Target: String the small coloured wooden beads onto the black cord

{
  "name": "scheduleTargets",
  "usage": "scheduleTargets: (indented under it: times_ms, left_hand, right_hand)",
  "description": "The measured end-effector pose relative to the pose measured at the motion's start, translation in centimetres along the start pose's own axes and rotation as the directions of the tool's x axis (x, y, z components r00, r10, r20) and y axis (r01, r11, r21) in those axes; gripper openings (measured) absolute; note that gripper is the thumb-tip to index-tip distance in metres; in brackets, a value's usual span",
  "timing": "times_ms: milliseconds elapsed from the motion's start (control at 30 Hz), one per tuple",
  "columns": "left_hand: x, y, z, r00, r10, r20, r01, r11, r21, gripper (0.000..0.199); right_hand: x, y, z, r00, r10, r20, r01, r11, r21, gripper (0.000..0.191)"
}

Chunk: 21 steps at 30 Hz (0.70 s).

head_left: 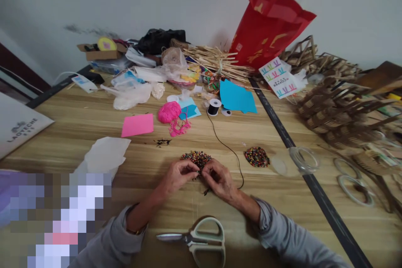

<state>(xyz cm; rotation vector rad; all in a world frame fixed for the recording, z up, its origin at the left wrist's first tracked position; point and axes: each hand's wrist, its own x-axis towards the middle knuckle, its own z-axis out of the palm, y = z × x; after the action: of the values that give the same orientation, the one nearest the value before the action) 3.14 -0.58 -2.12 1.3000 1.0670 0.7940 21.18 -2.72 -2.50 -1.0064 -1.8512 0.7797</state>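
My left hand point(179, 176) is closed in a pinch at the near edge of a pile of multicoloured beads point(196, 157). Facing it, my right hand point(221, 180) pinches too, with its fingertips almost meeting the left ones. Small dark beads show between the fingertips, and exactly what each hand grips is partly hidden. A thin black cord point(226, 146) runs from the black spool point(214, 108) and curves round to pass under my right hand. Closer to me lie scissors point(201, 240) with pale handles, blades pointing left.
A second bead heap point(256, 157) lies to the right, near clear tubing coils point(304, 160). Pink yarn point(169, 112), a pink card point(137, 125) and blue sheets point(238, 96) are farther back. Woven baskets point(339, 113) crowd the right; a red bag point(266, 29) stands behind.
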Motion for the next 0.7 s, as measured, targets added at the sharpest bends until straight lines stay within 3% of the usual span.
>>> scheduleTargets:
  times_ms: [700]
  left_hand:
    - [0.18,-0.01,-0.13,0.999,0.040,0.004,-0.040,0.998,0.040,0.017]
  right_hand:
    - [-0.03,-0.02,-0.08,0.999,-0.030,0.025,0.030,0.999,-0.027,0.011]
